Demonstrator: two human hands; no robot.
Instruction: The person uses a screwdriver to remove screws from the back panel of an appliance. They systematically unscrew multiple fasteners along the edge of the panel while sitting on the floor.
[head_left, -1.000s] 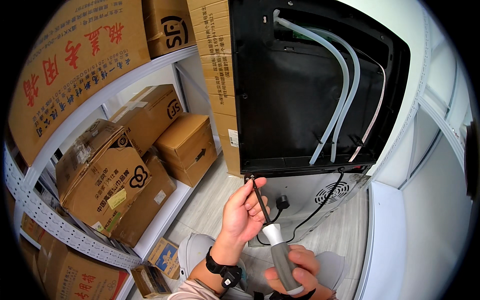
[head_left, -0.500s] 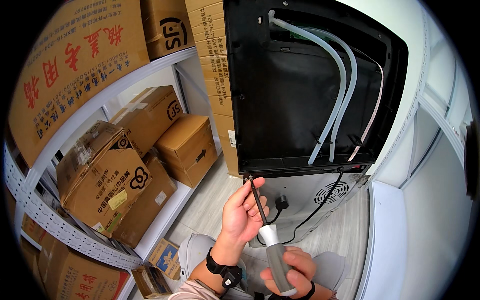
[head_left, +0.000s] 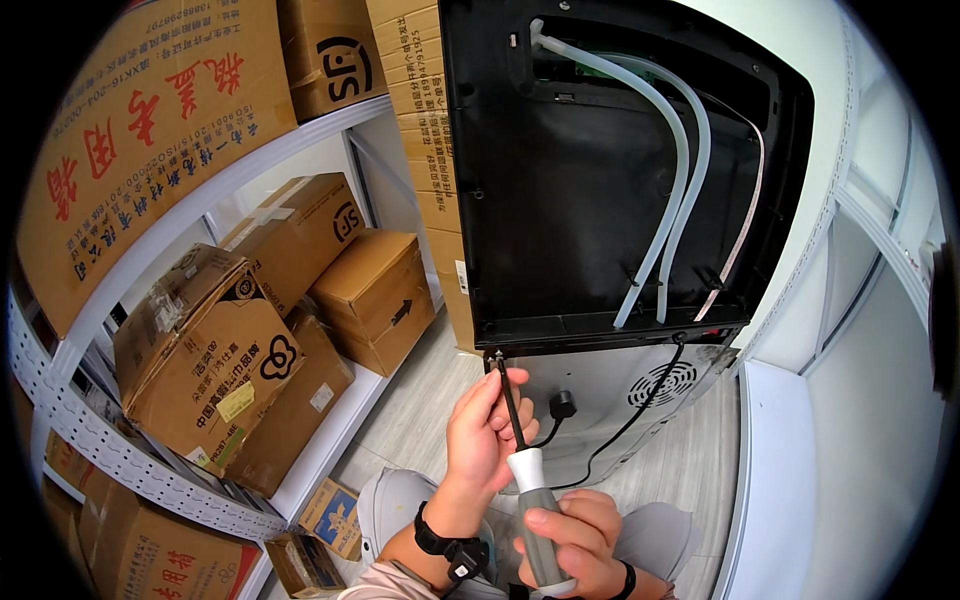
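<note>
A screwdriver (head_left: 543, 538) with a grey and white handle and a dark shaft points up and slightly left. My right hand (head_left: 582, 540) is wrapped round its handle. Closed about the shaft close to its tip is my left hand (head_left: 480, 432), with a black band and a small device on the wrist. The tip meets a small screw (head_left: 499, 355) at the lower left corner of the black housing (head_left: 570, 220) of an open appliance. Below that seam is its grey metal back panel (head_left: 600, 400), with a round vent and a black plug.
Two pale hoses (head_left: 682, 190) and a thin white wire hang inside the housing. A black cord (head_left: 632, 440) loops down the back panel. On the left, a metal shelf (head_left: 330, 440) carries several cardboard boxes (head_left: 220, 370). A white frame (head_left: 772, 450) stands at the right.
The screwdriver handle and my right hand have shifted slightly left and the right hand's fingers have changed position on the handle. My left hand stays by the tip.
</note>
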